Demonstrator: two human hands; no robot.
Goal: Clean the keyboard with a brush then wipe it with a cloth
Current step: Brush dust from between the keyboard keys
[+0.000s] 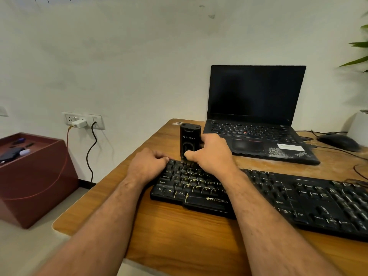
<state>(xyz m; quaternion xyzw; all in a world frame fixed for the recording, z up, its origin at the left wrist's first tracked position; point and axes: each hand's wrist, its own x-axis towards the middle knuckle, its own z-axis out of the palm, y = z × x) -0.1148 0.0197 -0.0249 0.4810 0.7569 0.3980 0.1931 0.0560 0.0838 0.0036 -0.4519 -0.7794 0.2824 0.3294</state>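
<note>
A black keyboard (278,198) lies across the wooden desk (179,236), its left end near the middle of the view. My right hand (213,154) grips a black block-shaped brush (190,136) held upright, bristles down on the keyboard's top-left key rows. My left hand (148,164) rests curled on the keyboard's upper left corner, fingers pressed against its edge. No cloth is visible.
An open black laptop (256,116) stands behind the keyboard, with a black mouse (338,142) and cables to its right. A white plant pot (358,126) sits at the far right. Left of the desk is a maroon box (33,182) below a wall socket (83,120).
</note>
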